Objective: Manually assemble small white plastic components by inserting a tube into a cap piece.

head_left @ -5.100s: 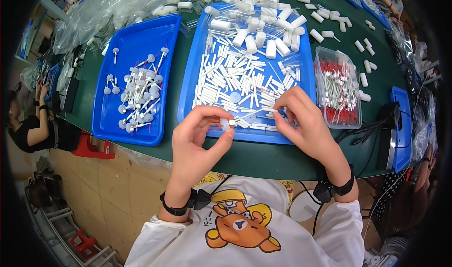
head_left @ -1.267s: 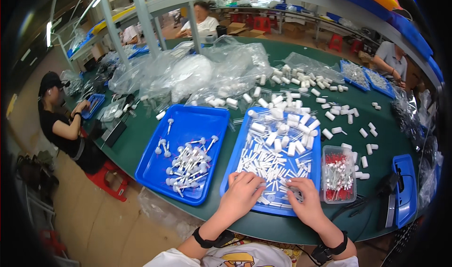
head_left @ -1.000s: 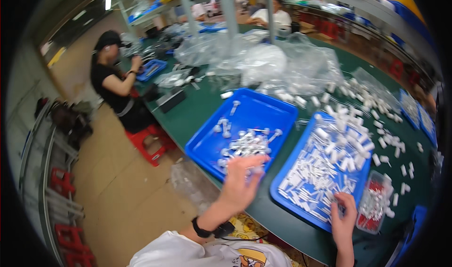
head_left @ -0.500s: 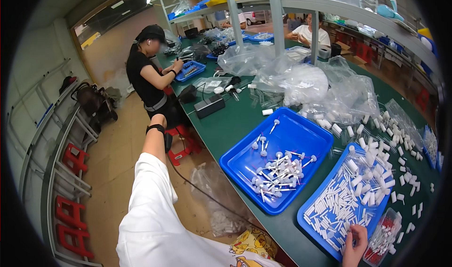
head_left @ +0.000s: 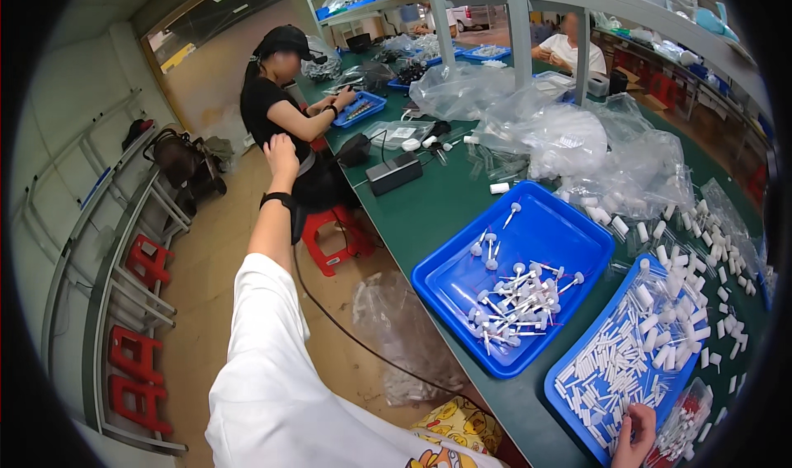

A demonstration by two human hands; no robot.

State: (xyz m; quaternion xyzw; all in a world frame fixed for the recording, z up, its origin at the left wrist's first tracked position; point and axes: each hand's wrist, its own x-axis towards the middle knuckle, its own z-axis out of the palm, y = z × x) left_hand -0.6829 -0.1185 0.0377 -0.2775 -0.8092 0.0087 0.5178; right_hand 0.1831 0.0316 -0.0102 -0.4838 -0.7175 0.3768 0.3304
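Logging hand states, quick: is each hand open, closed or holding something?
Left hand: outstretched; open or closed, cannot tell.
Right hand: fingers bent, at the tray of white pieces; whether it holds anything, cannot tell.

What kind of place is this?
Looks like a small assembly workshop, though the product isn't clear. Blue trays of small white parts sit on a long green table, a co-worker is busy at another tray, and a metal rack stands over it.
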